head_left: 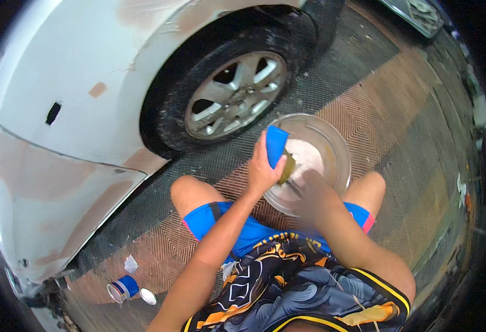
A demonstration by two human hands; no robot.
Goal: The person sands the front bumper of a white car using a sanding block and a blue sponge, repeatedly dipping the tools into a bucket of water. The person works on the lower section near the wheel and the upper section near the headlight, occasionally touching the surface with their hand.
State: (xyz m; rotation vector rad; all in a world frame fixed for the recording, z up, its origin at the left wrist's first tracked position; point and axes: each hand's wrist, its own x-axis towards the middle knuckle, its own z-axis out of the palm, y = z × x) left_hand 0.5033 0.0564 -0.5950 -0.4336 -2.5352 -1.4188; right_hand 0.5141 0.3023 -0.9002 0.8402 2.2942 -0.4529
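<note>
My left hand (264, 168) grips a blue block (276, 145), which looks like a sanding block. A yellow-green piece (287, 167), perhaps sandpaper, lies beside it under my fingers. Both are over a round metal basin (342, 153) between my knees, with pale material inside. My right hand (311, 193) is strongly blurred above the basin's near right side, close to a thin dark object; whether it holds this, I cannot tell.
A car's pale front fender (114, 74) with brownish patches and its wheel (236, 95) fill the upper left. Patterned tiles form the floor. A blue can (124, 288), a white lid (148, 296) and a white scrap (131, 264) lie at lower left.
</note>
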